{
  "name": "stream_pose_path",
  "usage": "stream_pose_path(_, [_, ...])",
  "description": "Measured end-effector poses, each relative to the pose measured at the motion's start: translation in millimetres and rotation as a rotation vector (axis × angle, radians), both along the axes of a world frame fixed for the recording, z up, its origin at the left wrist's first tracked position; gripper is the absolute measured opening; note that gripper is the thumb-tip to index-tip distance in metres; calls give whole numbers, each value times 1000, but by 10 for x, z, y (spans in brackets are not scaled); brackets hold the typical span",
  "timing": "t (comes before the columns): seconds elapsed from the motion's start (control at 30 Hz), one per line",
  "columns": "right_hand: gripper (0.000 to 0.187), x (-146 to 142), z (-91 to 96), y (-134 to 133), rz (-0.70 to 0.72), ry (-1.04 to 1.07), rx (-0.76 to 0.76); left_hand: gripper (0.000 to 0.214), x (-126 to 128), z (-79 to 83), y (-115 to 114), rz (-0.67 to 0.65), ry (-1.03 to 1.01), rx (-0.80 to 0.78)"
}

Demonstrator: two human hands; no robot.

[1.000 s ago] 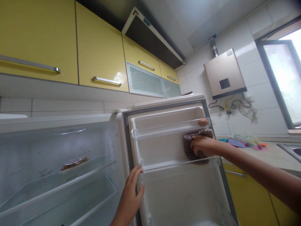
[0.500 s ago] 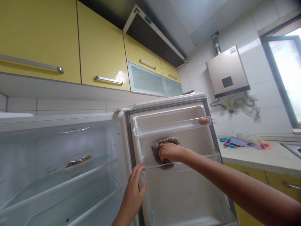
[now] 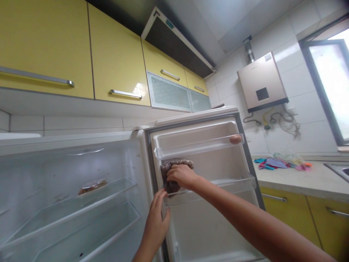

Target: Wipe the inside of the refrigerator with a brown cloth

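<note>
My right hand (image 3: 182, 175) grips a dark patterned cloth (image 3: 167, 171) and presses it to the inside of the open fridge door (image 3: 215, 218), near its hinge side. The cloth's lower end hangs behind the clear middle door shelf (image 3: 226, 187). My left hand (image 3: 158, 211) rests against the left end of that shelf and the door's edge, its fingers stretched out and just below the cloth. Higher on the door, an egg (image 3: 235, 139) sits at the right end of the clear upper shelf (image 3: 196, 146).
Left of the door, the fridge interior has glass shelves (image 3: 89, 198) with a wrapped packet (image 3: 92, 186) on one. A counter (image 3: 302, 178) on the right bears several coloured cloths (image 3: 276, 163). Yellow cabinets (image 3: 117, 54) hang above; a water heater (image 3: 262, 82) is on the wall.
My right hand has slid the cloth leftward along the door, toward the hinge side and my left hand. My left hand has stayed in about the same place.
</note>
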State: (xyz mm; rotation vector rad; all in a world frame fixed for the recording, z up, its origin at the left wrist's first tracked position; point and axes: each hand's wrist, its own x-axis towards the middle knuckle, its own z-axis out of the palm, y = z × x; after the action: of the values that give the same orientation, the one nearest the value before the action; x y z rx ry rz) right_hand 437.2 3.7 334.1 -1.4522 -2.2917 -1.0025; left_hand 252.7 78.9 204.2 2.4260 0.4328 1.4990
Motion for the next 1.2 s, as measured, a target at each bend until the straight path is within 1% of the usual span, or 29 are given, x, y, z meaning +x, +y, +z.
stream_pose_path(0.1, [28, 11, 45, -9, 1, 45, 96, 46, -1, -18, 17, 20, -10, -3])
stream_pose_path(0.2, [29, 73, 55, -73, 46, 20, 106, 45, -25, -10, 14, 20, -17, -8])
stream_pose_path(0.3, [27, 239, 41, -250, 112, -53, 53, 45, -67, 15, 1, -8, 1, -24])
stream_pose_path(0.4, [28, 484, 34, -531, 105, -74, 35, 43, -103, 28, -5, -19, 24, -47])
stream_pose_path(0.5, [32, 716, 26, -861, -14, -42, 31, 44, -120, 15, 1, -18, 17, -48])
stream_pose_path(0.6, [39, 877, -17, -1176, -178, 35, 94, 46, -119, -4, 4, -22, 5, -39])
stream_pose_path(0.7, [42, 974, -106, -1427, -437, 131, 168, 46, -118, -9, -6, -30, 4, -26])
stream_pose_path(0.8, [45, 1038, -199, -1589, -680, 235, 225, 47, -124, 1, -13, -33, 16, -14])
stream_pose_path(0.9, [42, 1069, -235, -1650, -844, 394, 272, 49, -127, 11, -2, -29, 32, 17])
stream_pose_path(1.0, [39, 1047, -222, -1619, -935, 522, 221, 52, -117, 8, 14, -22, 39, 44])
stream_pose_path(1.1, [40, 976, -224, -1526, -973, 576, 156, 52, -97, -5, 17, -12, 23, 46])
stream_pose_path(1.2, [37, 882, -251, -1411, -952, 586, 97, 52, -82, -9, 1, -10, 24, 42])
